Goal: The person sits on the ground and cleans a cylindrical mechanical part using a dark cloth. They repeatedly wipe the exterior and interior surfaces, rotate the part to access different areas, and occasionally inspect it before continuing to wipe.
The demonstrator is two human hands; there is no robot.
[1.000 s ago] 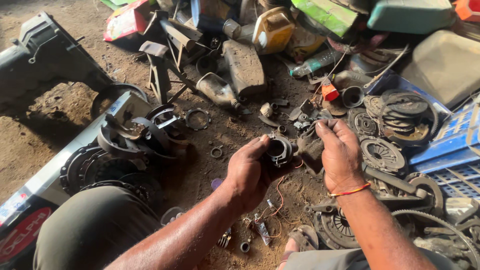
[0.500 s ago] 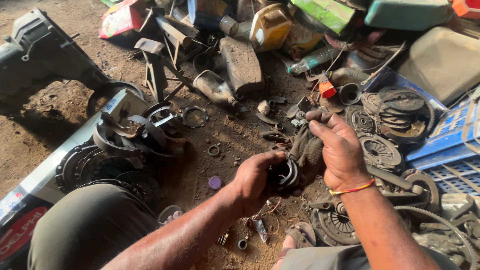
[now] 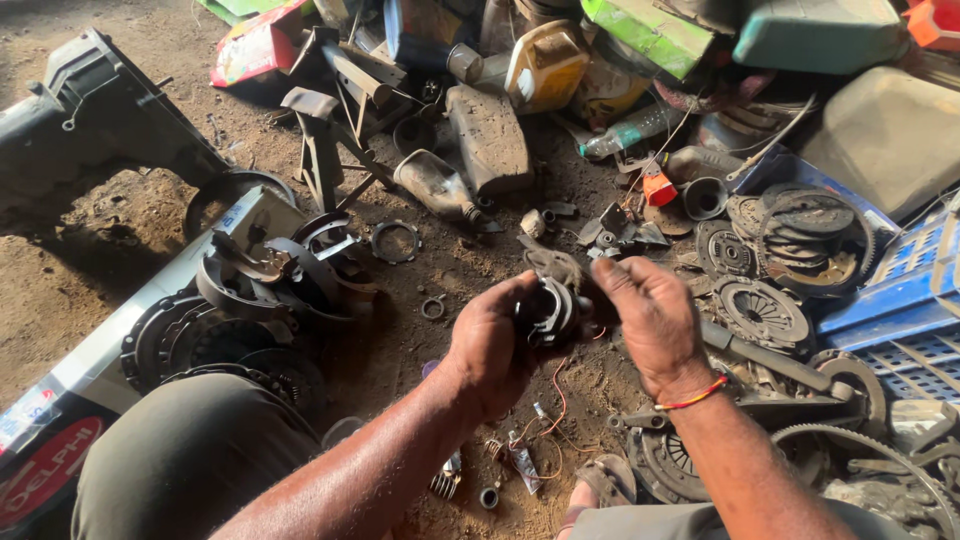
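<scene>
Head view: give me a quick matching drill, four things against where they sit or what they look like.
Things:
1. round metal part
2. yellow jug
3. blue crate
4. red thread band

Descriptions:
A. at the right edge
B. on the right hand's wrist
C. held between both hands
D. at the top, among the clutter

Pairs: 1-C, 2-D, 3-A, 4-B

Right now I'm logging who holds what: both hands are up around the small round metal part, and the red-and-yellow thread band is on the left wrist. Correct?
Not quite. In the head view the thread band sits on the right wrist, below the right hand. The rest holds: the left hand and the right are both at the small round metal part.
</scene>
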